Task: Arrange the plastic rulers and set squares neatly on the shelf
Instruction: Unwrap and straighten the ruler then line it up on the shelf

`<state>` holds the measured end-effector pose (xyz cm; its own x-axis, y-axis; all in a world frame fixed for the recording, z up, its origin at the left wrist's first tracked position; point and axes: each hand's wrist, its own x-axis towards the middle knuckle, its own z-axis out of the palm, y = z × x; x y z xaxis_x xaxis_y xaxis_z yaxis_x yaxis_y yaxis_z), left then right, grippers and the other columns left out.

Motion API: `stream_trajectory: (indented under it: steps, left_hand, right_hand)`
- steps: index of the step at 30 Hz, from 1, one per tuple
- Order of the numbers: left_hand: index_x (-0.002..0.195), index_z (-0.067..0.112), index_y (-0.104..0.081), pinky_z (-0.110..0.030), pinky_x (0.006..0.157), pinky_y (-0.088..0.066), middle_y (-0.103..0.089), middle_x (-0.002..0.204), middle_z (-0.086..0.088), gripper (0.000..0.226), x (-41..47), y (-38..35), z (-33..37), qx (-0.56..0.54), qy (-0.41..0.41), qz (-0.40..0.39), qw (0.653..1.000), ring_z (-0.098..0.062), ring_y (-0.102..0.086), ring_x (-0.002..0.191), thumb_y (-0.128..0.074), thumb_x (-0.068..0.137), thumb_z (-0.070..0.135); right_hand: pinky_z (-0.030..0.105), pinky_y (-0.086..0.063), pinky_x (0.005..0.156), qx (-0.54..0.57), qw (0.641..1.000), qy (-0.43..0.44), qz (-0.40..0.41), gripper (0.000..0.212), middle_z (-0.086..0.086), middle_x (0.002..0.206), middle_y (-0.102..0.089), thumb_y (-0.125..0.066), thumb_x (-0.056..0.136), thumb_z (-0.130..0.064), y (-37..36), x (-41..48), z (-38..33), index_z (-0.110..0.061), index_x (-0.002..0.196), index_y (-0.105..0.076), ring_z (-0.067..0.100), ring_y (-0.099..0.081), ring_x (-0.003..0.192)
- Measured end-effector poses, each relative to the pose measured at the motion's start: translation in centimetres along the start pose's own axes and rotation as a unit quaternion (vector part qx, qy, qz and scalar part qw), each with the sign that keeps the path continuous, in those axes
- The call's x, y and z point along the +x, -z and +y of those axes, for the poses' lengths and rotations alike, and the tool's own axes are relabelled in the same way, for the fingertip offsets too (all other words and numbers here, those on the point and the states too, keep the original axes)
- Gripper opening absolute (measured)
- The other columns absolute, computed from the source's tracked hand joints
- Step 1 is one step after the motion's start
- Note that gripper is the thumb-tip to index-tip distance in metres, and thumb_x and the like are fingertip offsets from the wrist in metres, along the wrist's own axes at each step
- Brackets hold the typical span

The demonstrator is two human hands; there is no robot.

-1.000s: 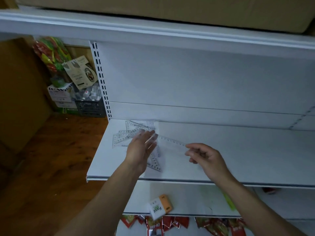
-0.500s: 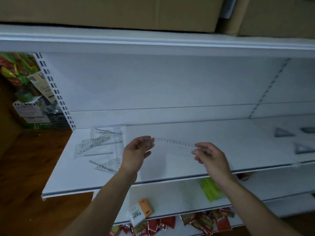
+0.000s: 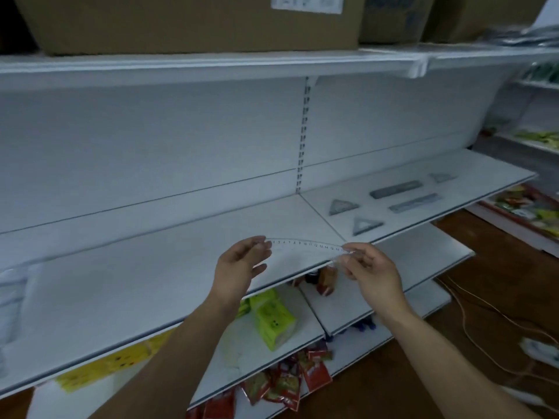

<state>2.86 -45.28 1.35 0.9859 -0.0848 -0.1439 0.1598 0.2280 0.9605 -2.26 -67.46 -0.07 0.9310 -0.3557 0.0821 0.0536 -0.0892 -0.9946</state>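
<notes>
Clear ruler point(image 3: 305, 246) held level in the air above the shelf's point(image 3: 151, 282) front edge. Left hand point(image 3: 242, 267) takes one end in loosely curled fingertips and right hand point(image 3: 372, 270) pinches the other. Probably a two-ended hold to keep it square for laying beside the spaced-out rulers point(image 3: 396, 189) and set squares point(image 3: 343, 206) in the right bay.

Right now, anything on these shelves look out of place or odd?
The clear ruler between the left hand and right hand bows upward, though lens distortion may add to that. Below, red packets lie jumbled and a green pack sits tilted.
</notes>
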Motion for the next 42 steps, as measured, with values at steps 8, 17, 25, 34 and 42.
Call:
stream_trajectory:
  steps: [8, 17, 25, 34, 42]
  left_hand:
    - [0.105, 0.008, -0.069, -0.038, 0.091, -0.053, -0.071, 0.106, -0.009, 0.019, 1.9, -11.8, -2.8, 0.025, 0.033, -0.068, 0.997, -0.02, -0.068, 0.101, -0.067, 0.086, 0.013]
    - [0.109, 0.008, -0.067, -0.031, 0.087, -0.054, -0.073, 0.104, -0.007, 0.02, 9.4, -23.3, -6.5, 0.042, 0.051, -0.127, 0.99, -0.018, -0.069, 0.1, -0.065, 0.09, 0.012]
    - [0.107, 0.011, -0.068, -0.029, 0.085, -0.052, -0.073, 0.103, -0.005, 0.016, 17.4, -34.0, -9.2, 0.026, 0.064, -0.146, 0.987, -0.018, -0.068, 0.101, -0.06, 0.093, 0.012]
    - [0.12, 0.03, -0.059, -0.021, 0.081, -0.051, -0.069, 0.103, 0.01, 0.042, 23.3, -39.5, -11.4, 0.184, -0.083, -0.161, 0.966, -0.01, -0.065, 0.091, -0.068, 0.086, 0.007]
    - [0.118, 0.026, -0.064, -0.026, 0.093, -0.048, -0.066, 0.112, 0.005, 0.039, 27.1, -39.3, -12.7, 0.518, -0.347, -0.135, 0.77, -0.005, -0.057, 0.102, -0.06, 0.084, 0.045]
  right_hand:
    - [0.018, -0.051, 0.063, -0.004, 0.997, -0.018, 0.078, 0.017, 0.003, 0.076, -0.065, -0.059, 0.09, 0.0, 11.0, 2.3, 1.9, -0.016, 0.091, -0.065, 0.014, -0.059, 0.069]
    - [0.018, -0.052, 0.064, 0.011, 0.988, -0.05, 0.147, 0.016, 0.009, 0.085, -0.068, -0.061, 0.088, 0.0, 20.5, 8.6, 4.0, -0.013, 0.097, -0.065, 0.012, -0.062, 0.07]
    - [0.016, -0.051, 0.063, -0.022, 0.985, -0.084, 0.152, 0.015, 0.008, 0.087, -0.069, -0.06, 0.09, -0.002, 29.2, 18.5, 4.7, -0.011, 0.1, -0.064, 0.009, -0.062, 0.069]
    - [0.017, -0.053, 0.067, -0.035, 0.989, -0.122, 0.073, 0.013, 0.009, 0.094, -0.071, -0.064, 0.088, -0.009, 35.6, 26.6, 5.7, -0.017, 0.097, -0.067, 0.016, -0.068, 0.077]
    - [0.022, -0.054, 0.07, 0.002, 0.991, -0.122, -0.056, 0.015, 0.011, 0.087, -0.072, -0.062, 0.087, -0.002, 37.1, 34.4, 7.4, -0.013, 0.096, -0.067, 0.017, -0.066, 0.074]
